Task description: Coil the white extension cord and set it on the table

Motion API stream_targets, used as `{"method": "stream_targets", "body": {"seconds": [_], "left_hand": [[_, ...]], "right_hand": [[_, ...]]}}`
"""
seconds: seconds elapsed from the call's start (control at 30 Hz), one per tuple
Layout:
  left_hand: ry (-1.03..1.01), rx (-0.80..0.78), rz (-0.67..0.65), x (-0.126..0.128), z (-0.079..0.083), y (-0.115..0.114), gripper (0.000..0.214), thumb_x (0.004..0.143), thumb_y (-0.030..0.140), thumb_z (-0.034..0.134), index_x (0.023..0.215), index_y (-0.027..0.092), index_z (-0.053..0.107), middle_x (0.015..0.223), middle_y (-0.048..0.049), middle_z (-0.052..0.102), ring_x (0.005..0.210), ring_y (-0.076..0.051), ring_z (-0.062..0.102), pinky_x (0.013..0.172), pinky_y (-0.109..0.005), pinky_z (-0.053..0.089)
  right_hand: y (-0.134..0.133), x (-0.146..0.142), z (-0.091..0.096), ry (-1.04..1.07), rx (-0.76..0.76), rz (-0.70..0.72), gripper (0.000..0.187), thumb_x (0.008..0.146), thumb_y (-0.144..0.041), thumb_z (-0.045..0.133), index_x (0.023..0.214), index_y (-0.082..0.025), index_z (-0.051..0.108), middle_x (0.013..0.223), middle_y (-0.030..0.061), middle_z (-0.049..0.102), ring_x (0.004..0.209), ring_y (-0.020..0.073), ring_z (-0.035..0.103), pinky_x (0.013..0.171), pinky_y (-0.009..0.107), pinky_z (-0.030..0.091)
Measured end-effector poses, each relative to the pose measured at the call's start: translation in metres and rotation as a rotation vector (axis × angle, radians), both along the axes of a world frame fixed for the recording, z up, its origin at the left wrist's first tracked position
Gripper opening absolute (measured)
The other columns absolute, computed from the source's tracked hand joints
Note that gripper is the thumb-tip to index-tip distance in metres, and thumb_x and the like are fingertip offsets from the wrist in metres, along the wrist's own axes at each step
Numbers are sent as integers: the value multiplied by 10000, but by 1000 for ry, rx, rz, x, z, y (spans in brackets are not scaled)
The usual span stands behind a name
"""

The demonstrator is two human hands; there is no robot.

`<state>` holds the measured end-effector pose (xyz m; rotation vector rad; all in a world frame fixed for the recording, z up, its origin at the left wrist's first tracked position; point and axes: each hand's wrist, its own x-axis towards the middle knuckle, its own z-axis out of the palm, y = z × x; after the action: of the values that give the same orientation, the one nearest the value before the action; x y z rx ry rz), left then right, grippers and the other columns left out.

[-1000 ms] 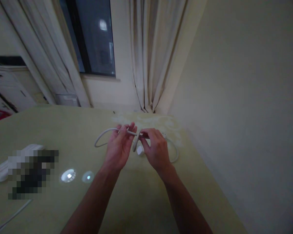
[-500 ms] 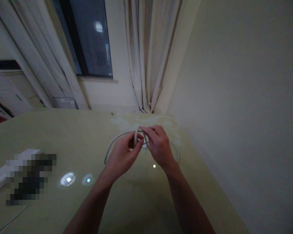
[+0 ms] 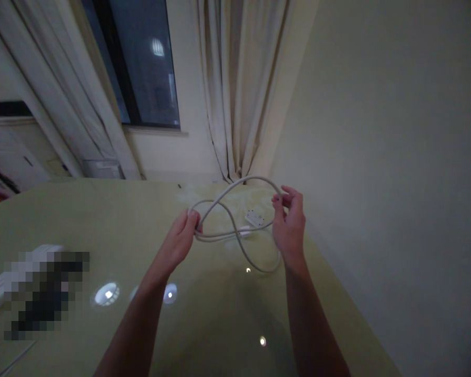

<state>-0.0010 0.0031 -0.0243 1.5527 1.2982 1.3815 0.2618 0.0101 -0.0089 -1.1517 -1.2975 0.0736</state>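
A white cable [image 3: 235, 191] is looped in the air above a glossy yellow-green table [image 3: 220, 314]. My left hand [image 3: 182, 238] pinches the left side of the loops, fingers closed on the cable. My right hand [image 3: 288, 222] grips the right side of the upper loop, fingers curled round it. A small white plug or adapter [image 3: 254, 218] hangs on the cable between my hands, and a lower loop droops down to the tabletop.
A blurred-out dark and white object [image 3: 43, 288] lies at the table's left. Behind the table are a dark window [image 3: 137, 63] and pale curtains [image 3: 235, 84]. A plain wall [image 3: 396, 157] runs along the table's right edge. Lamp reflections dot the tabletop.
My hands were close together on the cable. They have drawn apart and lifted, spreading the cable into wide loops above the table.
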Motion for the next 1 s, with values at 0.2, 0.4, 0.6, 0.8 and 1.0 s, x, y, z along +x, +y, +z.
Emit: {"method": "stream_targets", "body": {"seconds": [0.2,0.4,0.6,0.8,1.0], "left_hand": [[135,161,60,30,4,-16,220,943,366,597,789,210,618,744,-23,608,695,-193,519,646,-288,362],[28,82,-44,31,16,-30,208,933,360,595,1065,220,674,833,-24,679,730,-195,598,667,-287,429],[-25,107,16,23,18,-26,148,929,313,546,877,215,643,794,-16,663,782,-195,619,726,-297,441],[-285,-125,-120,16,0,-6,169,930,367,514,885,207,543,704,10,641,736,-183,678,793,-326,494],[-373,-141,-182,23,-5,-6,209,918,422,561,926,229,482,552,97,423,448,-91,387,449,-196,319]], "right_hand": [[-43,-34,29,-594,96,186,478,973,-195,560,1444,-243,493,1350,118,610,1284,247,542,1125,475,417],[-48,-63,24,-856,-93,405,312,1014,-410,578,1225,-191,648,1109,97,714,1060,237,631,973,404,476],[-40,-42,24,-495,-57,366,285,995,-451,610,885,-208,707,827,33,674,786,164,598,740,291,464],[-17,-7,16,309,94,39,360,993,-509,551,850,-187,626,724,-17,547,623,115,470,584,238,385],[-15,-7,17,177,220,-174,312,1004,-426,509,1187,-200,623,1133,92,646,1047,210,616,915,380,486]]}}
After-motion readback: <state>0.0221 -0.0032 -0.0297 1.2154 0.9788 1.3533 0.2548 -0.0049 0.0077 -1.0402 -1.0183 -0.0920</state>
